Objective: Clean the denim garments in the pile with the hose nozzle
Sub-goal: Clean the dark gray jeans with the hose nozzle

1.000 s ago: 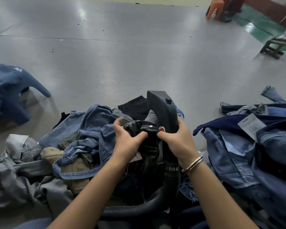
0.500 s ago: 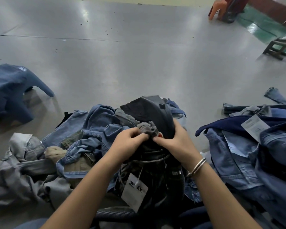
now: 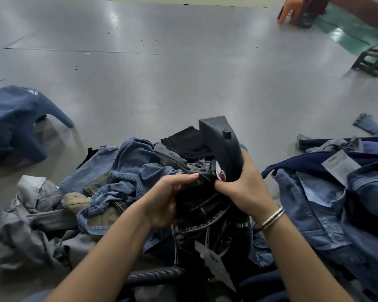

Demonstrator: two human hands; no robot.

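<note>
The right hand [image 3: 244,188] grips the hose nozzle [image 3: 222,147] and pinches the dark denim garment [image 3: 203,205] just below it; the left hand [image 3: 166,199] grips the same cloth. Best to keep the fabric stretched taut against the nozzle, clear of the denim pile [image 3: 122,171] behind it.

The nozzle [image 3: 222,149] stands upright behind both hands, over the middle pile [image 3: 122,177]; a second heap [image 3: 336,203] lies right, a stool [image 3: 15,118] far left (well apart).
</note>
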